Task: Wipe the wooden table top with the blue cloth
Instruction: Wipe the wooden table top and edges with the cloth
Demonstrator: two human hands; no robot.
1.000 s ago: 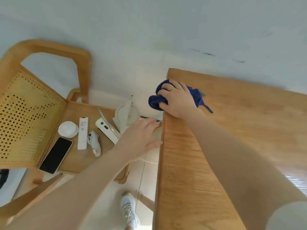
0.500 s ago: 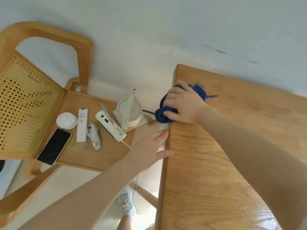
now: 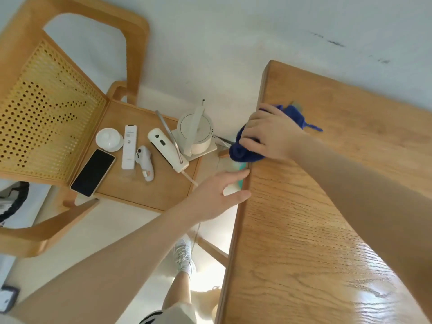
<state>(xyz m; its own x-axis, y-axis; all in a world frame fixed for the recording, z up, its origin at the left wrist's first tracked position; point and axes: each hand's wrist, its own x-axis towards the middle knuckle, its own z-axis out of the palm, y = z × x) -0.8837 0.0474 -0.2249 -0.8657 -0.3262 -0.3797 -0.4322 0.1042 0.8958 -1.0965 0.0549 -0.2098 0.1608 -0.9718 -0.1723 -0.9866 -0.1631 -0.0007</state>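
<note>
The wooden table top [image 3: 327, 218] fills the right side of the view, its left edge running down the middle. My right hand [image 3: 271, 134] presses the bunched blue cloth [image 3: 245, 153] against that left edge near the far corner; part of the cloth [image 3: 297, 115] sticks out behind my fingers. My left hand [image 3: 219, 195] is held flat and open just beside the table edge, below the cloth, fingertips touching the rim. Something pale green shows under my left fingers, too hidden to identify.
A wooden chair [image 3: 145, 181] with a perforated yellow back [image 3: 44, 122] stands left of the table. Its seat holds a black phone [image 3: 93, 171], a white remote [image 3: 129, 146], a small controller [image 3: 145, 164], a white lid [image 3: 109, 139] and a round white appliance [image 3: 195, 132]. My shoe [image 3: 183, 256] is on the floor.
My right hand has slid the cloth along the left edge toward me. My left hand has moved with it beside the edge, staying below the cloth. The camera has shifted.
</note>
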